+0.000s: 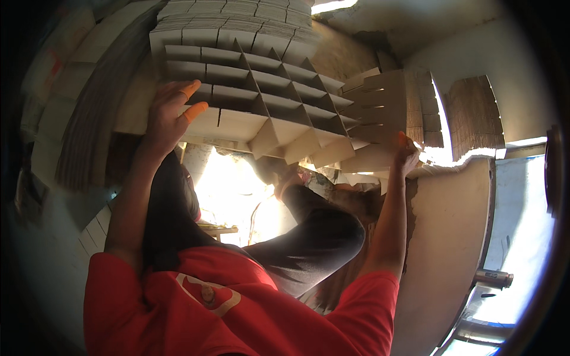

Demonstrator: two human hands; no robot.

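Note:
A cardboard divider grid [270, 98] of crossed slotted strips stands in front of me, its cells facing up. My left hand [169, 115] is at the grid's left end, thumb and forefinger apart, orange covers on the fingertips, nothing visible between them. Off to the right, my right hand [407, 155] is curled at the near edge of some slotted cardboard sheets [377, 110]. Its fingers are drawn together and slightly blurred; what they pinch cannot be made out. Orange shows on a fingertip there too.
Stacked slotted cardboard [237, 18] lies beyond the grid. A tall stack of sheets [104, 101] rises at the left. More slotted strips [475, 115] stand at the far right. My bent leg [314, 231] is below the grid, near a brightly lit patch of floor [237, 190].

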